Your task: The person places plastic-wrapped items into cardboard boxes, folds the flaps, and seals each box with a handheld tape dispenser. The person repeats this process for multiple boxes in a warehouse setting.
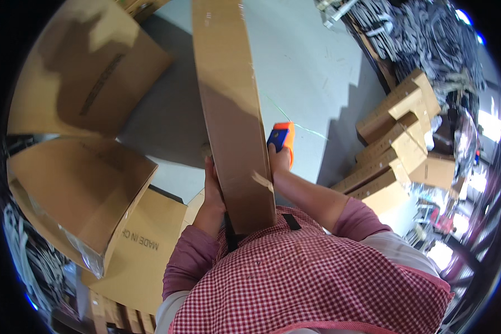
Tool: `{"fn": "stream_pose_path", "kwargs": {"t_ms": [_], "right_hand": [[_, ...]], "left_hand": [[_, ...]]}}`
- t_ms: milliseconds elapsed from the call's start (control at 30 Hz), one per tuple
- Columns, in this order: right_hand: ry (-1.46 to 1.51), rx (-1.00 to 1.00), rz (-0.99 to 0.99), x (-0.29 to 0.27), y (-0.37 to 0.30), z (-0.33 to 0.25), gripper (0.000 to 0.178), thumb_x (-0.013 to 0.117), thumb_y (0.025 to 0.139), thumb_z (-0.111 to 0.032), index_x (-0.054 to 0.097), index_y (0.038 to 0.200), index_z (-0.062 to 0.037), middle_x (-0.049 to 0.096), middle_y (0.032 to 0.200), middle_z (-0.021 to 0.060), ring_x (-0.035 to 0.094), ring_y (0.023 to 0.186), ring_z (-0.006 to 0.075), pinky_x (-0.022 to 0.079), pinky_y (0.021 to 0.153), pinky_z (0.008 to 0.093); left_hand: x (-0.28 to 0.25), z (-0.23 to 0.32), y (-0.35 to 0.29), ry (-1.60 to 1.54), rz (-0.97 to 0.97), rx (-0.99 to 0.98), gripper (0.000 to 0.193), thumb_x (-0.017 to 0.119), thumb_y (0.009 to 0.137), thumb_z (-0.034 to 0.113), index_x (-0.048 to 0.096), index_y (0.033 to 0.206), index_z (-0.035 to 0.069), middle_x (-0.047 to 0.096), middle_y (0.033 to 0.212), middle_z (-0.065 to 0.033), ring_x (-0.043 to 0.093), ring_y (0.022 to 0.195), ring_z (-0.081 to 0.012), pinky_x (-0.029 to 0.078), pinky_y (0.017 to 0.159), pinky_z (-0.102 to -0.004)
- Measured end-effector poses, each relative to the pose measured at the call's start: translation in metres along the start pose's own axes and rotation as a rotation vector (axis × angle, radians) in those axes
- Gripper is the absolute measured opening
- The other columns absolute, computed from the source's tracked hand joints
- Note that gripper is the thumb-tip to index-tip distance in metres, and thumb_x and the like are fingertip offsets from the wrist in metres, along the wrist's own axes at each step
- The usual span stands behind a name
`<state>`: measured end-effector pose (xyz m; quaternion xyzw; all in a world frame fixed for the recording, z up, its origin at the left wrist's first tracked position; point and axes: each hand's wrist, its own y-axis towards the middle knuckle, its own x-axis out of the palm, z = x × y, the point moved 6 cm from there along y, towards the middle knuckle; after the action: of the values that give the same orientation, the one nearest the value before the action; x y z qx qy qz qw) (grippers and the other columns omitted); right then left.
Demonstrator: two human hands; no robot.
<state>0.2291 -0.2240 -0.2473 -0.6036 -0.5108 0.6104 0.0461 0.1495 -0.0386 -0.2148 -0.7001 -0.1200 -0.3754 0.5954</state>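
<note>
A long, narrow brown cardboard box (228, 111) runs upward from the wearer's body between the hands, barring a straight crossing from the left hand (212, 192) to the right hand (280, 162). Right of it, a broad stretch of smooth grey floor (312, 61) gives room as far as the row of tan cardboard cartons (392, 150). On the left the passage is narrower, hemmed in by a large upright brown cardboard panel (94, 67) and an open-flapped brown carton (89, 183).

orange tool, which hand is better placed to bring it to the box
Probably the right hand: it holds the orange tool close beside the box, while the left hand is across at the box's left side.
</note>
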Motion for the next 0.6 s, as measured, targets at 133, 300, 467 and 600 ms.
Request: {"fn": "stream_pose_path", "kwargs": {"t_ms": [133,300,467,600], "right_hand": [[-0.052,-0.083,0.050,-0.039,0.049,-0.008,0.055,0.063,0.091,-0.042,0.060,0.115,0.0074,0.066,0.112,0.0268,0.064,0.109,0.0383,0.048,0.092,0.0475],[-0.054,-0.069,0.030,-0.091,0.098,0.038,0.055,0.063,0.092,-0.042,0.061,0.118,0.0069,0.066,0.116,0.0264,0.064,0.109,0.0393,0.049,0.093,0.0463],[0.369,0.040,0.111,-0.127,0.112,0.133,0.053,0.064,0.093,-0.039,0.062,0.120,0.0066,0.068,0.112,0.0254,0.067,0.104,0.0376,0.051,0.089,0.0438],[0.622,0.051,0.177,-0.170,0.092,0.211,0.052,0.065,0.093,-0.038,0.061,0.119,0.0067,0.070,0.105,0.0172,0.067,0.095,0.0246,0.051,0.084,0.0382]], "left_hand": [[0.032,-0.030,0.025,0.147,0.079,0.122,0.075,0.032,0.100,0.066,0.038,0.150,0.011,0.043,0.151,-0.0110,0.043,0.136,-0.0289,0.037,0.112,-0.0431],[0.088,-0.069,0.041,0.504,0.159,0.490,0.076,0.036,0.102,0.060,0.033,0.150,0.002,0.033,0.157,-0.0105,0.033,0.142,-0.0281,0.027,0.116,-0.0382],[0.181,-0.187,0.029,2.539,-0.667,0.888,0.086,0.064,0.085,0.057,0.037,0.150,0.006,0.034,0.154,-0.0216,0.032,0.144,-0.0321,0.020,0.118,-0.0553],[0.203,-0.235,0.054,2.813,-0.716,0.906,0.063,0.058,0.087,0.061,0.067,0.113,0.005,0.062,0.123,-0.0139,0.053,0.121,-0.0304,0.031,0.112,-0.0492]]}}
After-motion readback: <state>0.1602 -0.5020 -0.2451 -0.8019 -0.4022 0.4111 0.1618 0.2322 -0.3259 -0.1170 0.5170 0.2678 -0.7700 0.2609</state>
